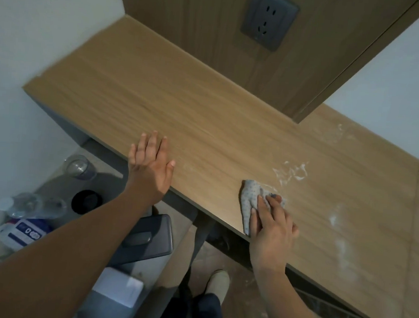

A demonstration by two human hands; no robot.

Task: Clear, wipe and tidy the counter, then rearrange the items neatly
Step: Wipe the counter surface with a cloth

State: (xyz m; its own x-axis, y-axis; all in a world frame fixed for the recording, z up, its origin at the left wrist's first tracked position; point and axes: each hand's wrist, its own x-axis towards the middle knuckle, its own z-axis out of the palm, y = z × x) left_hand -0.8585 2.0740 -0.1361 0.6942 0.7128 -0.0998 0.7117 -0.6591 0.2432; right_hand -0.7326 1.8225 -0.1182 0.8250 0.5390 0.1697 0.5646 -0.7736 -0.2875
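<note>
Down on the floor at far left stands a glass (78,166), the left hand (150,164) lies flat, fingers straight, on the bench's (182,106) near edge, and further right the right hand (272,229) presses the speckled cloth (251,199) onto the bench, just beside white smears (290,172).

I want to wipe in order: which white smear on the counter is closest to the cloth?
The smear just beyond the cloth, almost touching it; the other smears lie farther to the right.

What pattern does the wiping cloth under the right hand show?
The cloth is pale with small dark dots; head view.
</note>
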